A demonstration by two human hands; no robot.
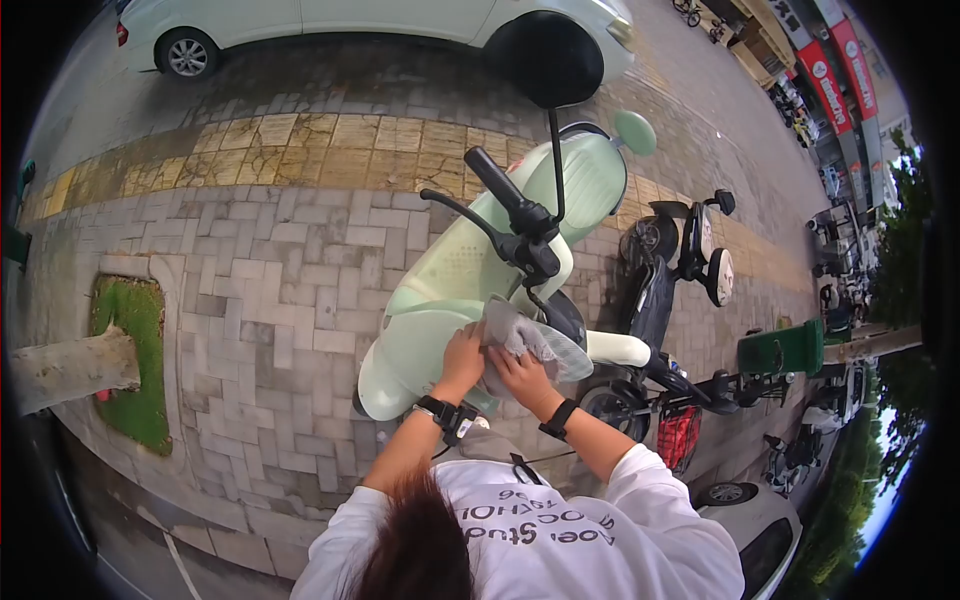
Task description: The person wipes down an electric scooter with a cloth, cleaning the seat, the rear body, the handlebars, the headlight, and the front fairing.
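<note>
A pale green scooter point(455, 262) stands on the paving in front of me, with a black handlebar grip and brake lever point(510, 215) above my hands. A crumpled grey cloth point(512, 328) lies bunched against a pale, rounded part on the near side of the scooter. My left hand point(463, 358) is closed on the cloth's left edge, its fingertips partly hidden. Close beside it, my right hand point(523, 380) grips the cloth from below with bent fingers pressed into the folds. Whatever lies under the cloth is hidden.
A white car point(380, 18) is parked beyond the yellow tactile paving point(330, 145). Another two-wheeler point(655, 290) stands close on the right, near a green bin point(782, 350). A tree trunk point(75, 370) rises from a grass patch point(130, 360) at left.
</note>
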